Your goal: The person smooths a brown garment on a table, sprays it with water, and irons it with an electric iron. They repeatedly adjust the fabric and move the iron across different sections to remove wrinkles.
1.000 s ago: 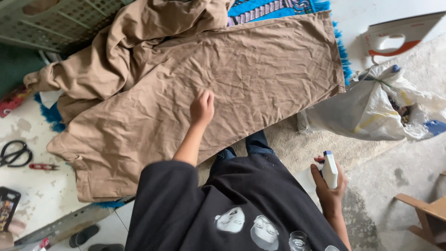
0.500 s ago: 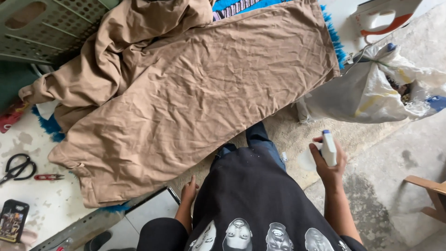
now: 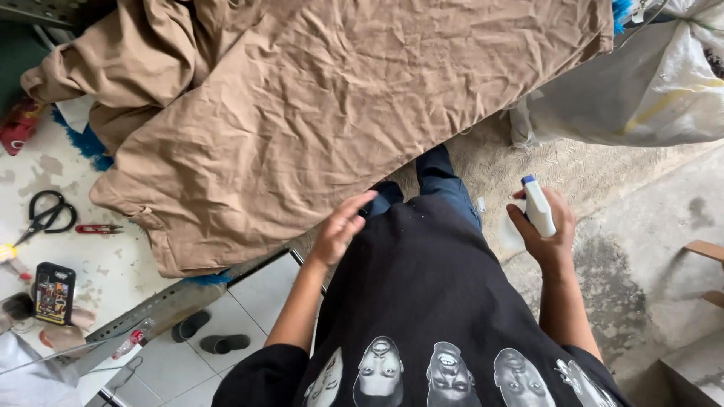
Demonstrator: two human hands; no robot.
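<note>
A large wrinkled tan cloth [image 3: 324,113] lies spread over a table, bunched at its upper left. My left hand [image 3: 339,226] hovers just off the cloth's near edge, fingers loosely apart and holding nothing. My right hand [image 3: 544,226] is out to the right over the floor, gripping a small white spray bottle [image 3: 537,205] with a blue tip. Below both hands are my black printed shirt and blue jeans.
Black scissors [image 3: 44,215], a small red tool [image 3: 96,228] and a phone [image 3: 53,292] lie on the white tabletop at left. A big white sack [image 3: 641,83] stands at the upper right. Dark slippers [image 3: 204,335] sit on the tiled floor.
My left hand left the cloth, dropped beside my body, and has come back up near the cloth's edge. The right hand has kept the bottle. The view has shifted closer.
</note>
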